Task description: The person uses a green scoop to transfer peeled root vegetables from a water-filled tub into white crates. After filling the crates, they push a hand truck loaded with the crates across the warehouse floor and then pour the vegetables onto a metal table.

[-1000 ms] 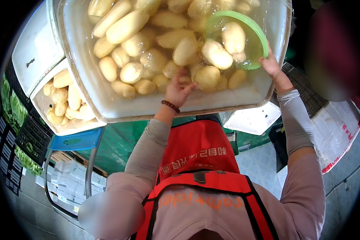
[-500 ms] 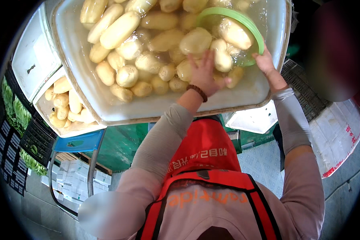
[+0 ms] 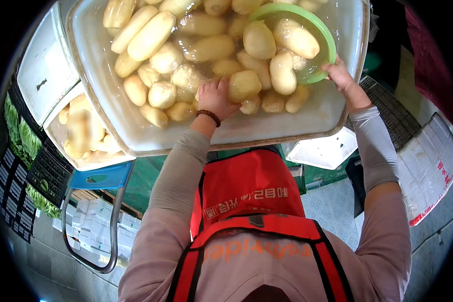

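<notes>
1. Hard to see much of the big white tub (image 3: 100, 116): its far end runs out of the top of the picture, and the water makes the lower lotus roots blurry.
2. The person's left hand (image 3: 215, 96) is down in the tub, fingers curled around a pale lotus root piece (image 3: 244, 84), touching it. Can't tell how firm the hold is, since the fingertips are tucked behind it.
3. The right hand (image 3: 343, 79) pinches the rim of a green bowl (image 3: 323, 40) at the tub's right side; the bowl holds a few roots.
4. Left of the tub sits a smaller tray (image 3: 93, 162) with more roots, half hidden under the tub's edge.
5. A red vest (image 3: 246, 201) sits just below the tub.
</notes>
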{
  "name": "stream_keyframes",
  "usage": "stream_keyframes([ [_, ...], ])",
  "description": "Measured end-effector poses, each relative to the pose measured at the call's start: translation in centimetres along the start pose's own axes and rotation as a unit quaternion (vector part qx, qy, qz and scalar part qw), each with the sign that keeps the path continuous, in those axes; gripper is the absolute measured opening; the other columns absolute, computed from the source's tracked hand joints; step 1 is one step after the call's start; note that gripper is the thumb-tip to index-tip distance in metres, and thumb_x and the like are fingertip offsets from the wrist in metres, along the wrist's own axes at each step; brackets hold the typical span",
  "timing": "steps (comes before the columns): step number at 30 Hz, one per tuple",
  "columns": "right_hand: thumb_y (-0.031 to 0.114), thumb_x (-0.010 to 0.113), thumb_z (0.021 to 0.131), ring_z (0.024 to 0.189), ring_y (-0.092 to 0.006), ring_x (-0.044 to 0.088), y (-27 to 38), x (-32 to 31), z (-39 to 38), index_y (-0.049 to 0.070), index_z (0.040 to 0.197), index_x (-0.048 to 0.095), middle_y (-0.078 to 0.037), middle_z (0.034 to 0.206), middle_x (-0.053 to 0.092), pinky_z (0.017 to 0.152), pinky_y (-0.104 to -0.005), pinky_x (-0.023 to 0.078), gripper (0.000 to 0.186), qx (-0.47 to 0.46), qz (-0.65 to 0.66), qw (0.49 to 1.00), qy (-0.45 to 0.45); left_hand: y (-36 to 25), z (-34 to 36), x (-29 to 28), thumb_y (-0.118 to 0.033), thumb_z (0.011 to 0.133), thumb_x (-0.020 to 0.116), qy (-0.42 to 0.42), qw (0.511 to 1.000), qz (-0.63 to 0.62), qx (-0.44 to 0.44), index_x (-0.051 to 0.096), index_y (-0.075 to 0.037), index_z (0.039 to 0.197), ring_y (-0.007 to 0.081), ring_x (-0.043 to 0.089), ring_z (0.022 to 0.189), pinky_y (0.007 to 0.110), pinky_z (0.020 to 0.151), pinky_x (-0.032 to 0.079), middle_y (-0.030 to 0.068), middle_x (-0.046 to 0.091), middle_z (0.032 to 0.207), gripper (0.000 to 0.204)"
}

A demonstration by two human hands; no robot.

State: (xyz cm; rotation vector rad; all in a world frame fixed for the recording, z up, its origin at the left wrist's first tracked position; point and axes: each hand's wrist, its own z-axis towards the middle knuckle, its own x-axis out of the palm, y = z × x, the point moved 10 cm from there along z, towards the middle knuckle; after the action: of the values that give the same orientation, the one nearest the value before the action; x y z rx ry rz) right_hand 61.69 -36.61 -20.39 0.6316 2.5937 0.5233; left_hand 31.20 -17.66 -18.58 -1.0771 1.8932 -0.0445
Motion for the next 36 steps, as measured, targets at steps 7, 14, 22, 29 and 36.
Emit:
stream_keyframes([
  [7,-0.005,0.053,0.078,0.067,-0.0129,0.057,-2.7,2.2,1.3,0.005,0.122,0.043,-0.007,0.091,0.056,0.047,-0.0191,0.045,0.047,0.050,0.121,0.987,0.093,-0.5,0.4,-1.7,-0.043,0.063,0.078,-0.078,0.923,-0.374,-0.034,0.040,-0.002,0.131,0.0396,0.044,0.118,0.045,0.103,0.032,0.0245,0.044,0.129,0.089],
  [14,-0.003,0.053,0.080,0.074,-0.0163,0.060,-3.0,3.4,-0.8,0.004,0.118,0.043,-0.006,0.093,0.055,0.056,-0.0251,0.053,0.040,0.059,0.160,0.980,0.102,-7.0,0.4,-5.3,-0.043,0.067,0.074,-0.188,0.922,-0.337,0.018,0.026,-0.007,0.140,0.0445,0.030,0.129,0.052,0.102,0.030,0.0294,0.025,0.141,0.095],
  [22,0.006,0.057,0.080,0.093,-0.0236,0.062,-5.1,5.5,-8.7,0.001,0.118,0.050,-0.010,0.109,0.060,0.080,-0.0400,0.055,0.039,0.056,0.256,0.960,0.099,-6.9,-1.1,-9.5,-0.042,0.069,0.072,-0.151,0.902,-0.395,0.088,0.046,-0.010,0.130,0.0338,0.047,0.116,0.052,0.096,0.033,0.0167,0.050,0.124,0.073],
  [29,0.003,0.054,0.078,0.107,-0.0272,0.058,-7.1,10.8,-14.1,0.004,0.126,0.046,-0.011,0.119,0.056,0.087,-0.0435,0.051,0.048,0.046,0.398,0.910,0.109,-6.9,-6.0,-15.7,-0.041,0.068,0.073,-0.204,0.918,-0.322,0.110,0.051,-0.009,0.126,0.0316,0.048,0.110,0.045,0.096,0.031,0.0150,0.052,0.114,0.069],
  [36,0.004,0.055,0.078,0.110,-0.0280,0.057,0.0,17.9,-18.7,0.004,0.127,0.046,-0.010,0.120,0.056,0.091,-0.0451,0.049,0.050,0.026,0.387,0.907,0.162,-1.5,-13.2,-23.3,-0.043,0.067,0.071,-0.274,0.907,-0.309,0.078,0.052,-0.014,0.124,0.0292,0.049,0.110,0.060,0.096,0.024,0.0103,0.051,0.114,0.067],
])
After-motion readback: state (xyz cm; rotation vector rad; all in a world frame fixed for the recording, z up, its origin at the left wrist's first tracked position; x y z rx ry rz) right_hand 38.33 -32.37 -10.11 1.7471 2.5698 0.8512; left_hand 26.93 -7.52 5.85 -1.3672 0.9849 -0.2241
